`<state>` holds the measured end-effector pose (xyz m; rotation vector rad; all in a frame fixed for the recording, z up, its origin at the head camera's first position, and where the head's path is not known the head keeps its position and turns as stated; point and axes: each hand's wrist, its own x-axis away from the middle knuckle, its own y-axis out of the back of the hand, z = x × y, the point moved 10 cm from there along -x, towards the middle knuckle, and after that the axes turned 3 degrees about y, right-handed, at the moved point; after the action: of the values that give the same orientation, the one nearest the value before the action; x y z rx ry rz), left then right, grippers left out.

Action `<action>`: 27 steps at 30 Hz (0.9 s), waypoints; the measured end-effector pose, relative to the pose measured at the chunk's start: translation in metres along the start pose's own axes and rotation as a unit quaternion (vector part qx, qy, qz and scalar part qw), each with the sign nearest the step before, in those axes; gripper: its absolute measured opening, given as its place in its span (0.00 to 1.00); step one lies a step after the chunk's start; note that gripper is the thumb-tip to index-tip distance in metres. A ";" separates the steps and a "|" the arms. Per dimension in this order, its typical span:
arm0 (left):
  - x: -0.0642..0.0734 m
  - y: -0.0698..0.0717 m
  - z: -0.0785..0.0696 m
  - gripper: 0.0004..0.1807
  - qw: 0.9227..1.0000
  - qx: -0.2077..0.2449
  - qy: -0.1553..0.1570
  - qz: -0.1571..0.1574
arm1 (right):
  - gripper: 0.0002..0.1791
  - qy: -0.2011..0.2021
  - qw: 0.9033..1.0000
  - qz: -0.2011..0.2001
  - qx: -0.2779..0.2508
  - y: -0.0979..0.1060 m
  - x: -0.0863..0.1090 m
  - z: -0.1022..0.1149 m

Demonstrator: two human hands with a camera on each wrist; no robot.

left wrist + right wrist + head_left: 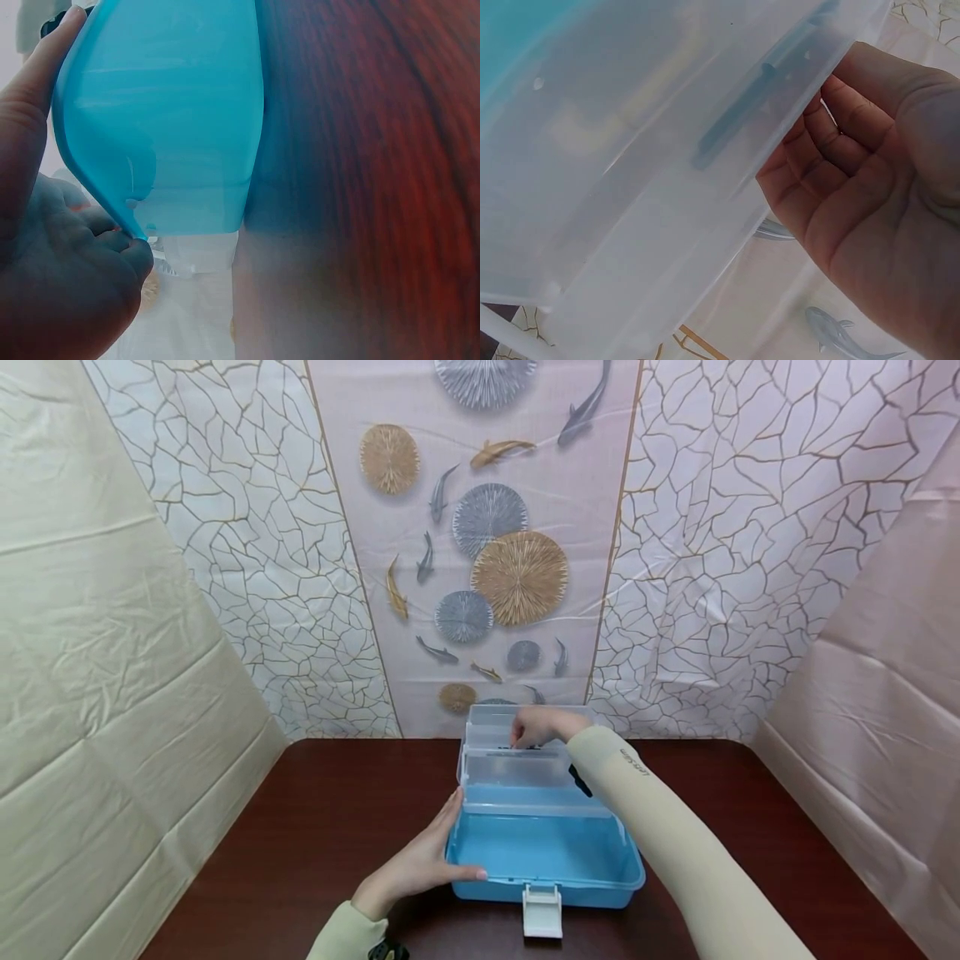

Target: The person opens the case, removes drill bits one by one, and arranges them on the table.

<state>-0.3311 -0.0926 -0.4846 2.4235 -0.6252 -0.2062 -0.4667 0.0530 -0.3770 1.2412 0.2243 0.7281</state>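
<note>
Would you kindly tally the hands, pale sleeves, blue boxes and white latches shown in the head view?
Hands: 2 (left hand, right hand)
Pale sleeves: 2 (left sleeve, right sleeve)
Blue boxes: 1
White latches: 1
Total: 6

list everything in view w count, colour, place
table: one, dark red, lower view
box: one, blue, open on the table
tiers: at least two, clear, raised at the box's back
latch: one, white, at the box's front
slim thing: at least one, dark, seen through a tier, unclear what
backdrop: one, white and pink, behind the table
fish, discs: several each, grey and gold, printed on the backdrop
drapes: two, cream and beige, at the sides
left hand: one, bare, at the box's left rim
right hand: one, bare, at the upper tier
sleeves: two, cream
wrist gear: two, black
</note>
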 end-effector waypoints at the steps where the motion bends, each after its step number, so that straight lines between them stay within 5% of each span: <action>1: 0.000 0.000 0.000 0.66 1.000 0.000 0.000 0.001 | 0.07 -0.004 1.000 0.002 -0.001 0.000 0.000 -0.001; 27: 0.000 0.000 0.001 0.66 1.000 -0.006 -0.004 0.000 | 0.07 -0.009 1.000 0.025 -0.002 -0.003 -0.001 0.001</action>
<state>-0.3316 -0.0929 -0.4858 2.4131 -0.6257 -0.2189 -0.4657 0.0513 -0.3795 1.2541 0.1770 0.7597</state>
